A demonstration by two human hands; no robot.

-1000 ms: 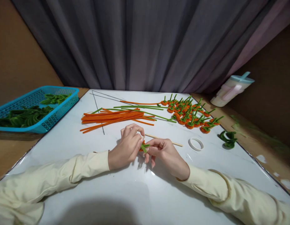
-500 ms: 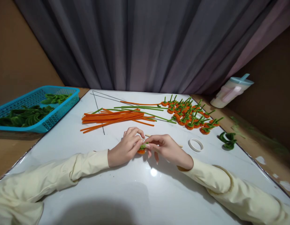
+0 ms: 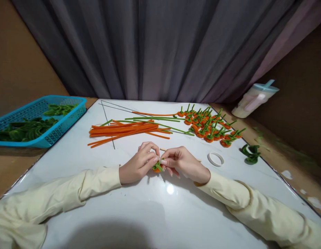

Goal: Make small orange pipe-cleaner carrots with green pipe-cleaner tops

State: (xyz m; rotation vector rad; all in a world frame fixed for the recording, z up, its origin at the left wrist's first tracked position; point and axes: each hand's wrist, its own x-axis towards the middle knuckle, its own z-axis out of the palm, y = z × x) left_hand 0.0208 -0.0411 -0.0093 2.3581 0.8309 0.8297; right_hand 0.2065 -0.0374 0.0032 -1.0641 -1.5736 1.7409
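Long, loose, pale cream sleeves (image 3: 228,192) with soft wrinkles and plain cuffs (image 3: 114,177).

Tabletop (image 3: 119,214): white, smooth, glossy. On tabletop: orange stems (image 3: 124,131), fuzzy, matt; ring (image 3: 208,159), pale, smooth; stick (image 3: 163,149), wood by look. Over tabletop: held piece (image 3: 157,169), fuzzy, matt. Left of tabletop: basket (image 3: 42,141), perforated plastic, slight sheen. Right of tabletop: tumbler (image 3: 250,102), smooth, plastic-looking. Beyond tabletop: curtain (image 3: 155,52), matt cloth.
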